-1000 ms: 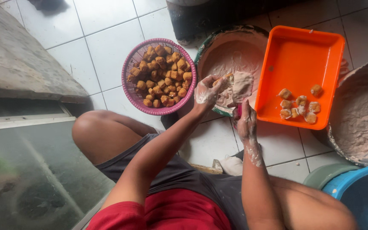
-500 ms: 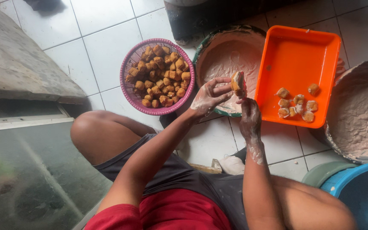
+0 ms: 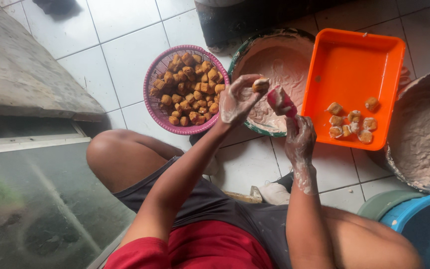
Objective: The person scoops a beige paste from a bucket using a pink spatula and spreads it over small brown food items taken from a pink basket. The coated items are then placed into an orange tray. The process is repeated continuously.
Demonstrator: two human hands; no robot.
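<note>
Above the paste bowl, the left hand pinches a fried tofu puff in its paste-smeared fingers, while the right hand grips a red spatula close beside it. A pink basket of puffs sits left; an orange tray holds filled pieces.
</note>
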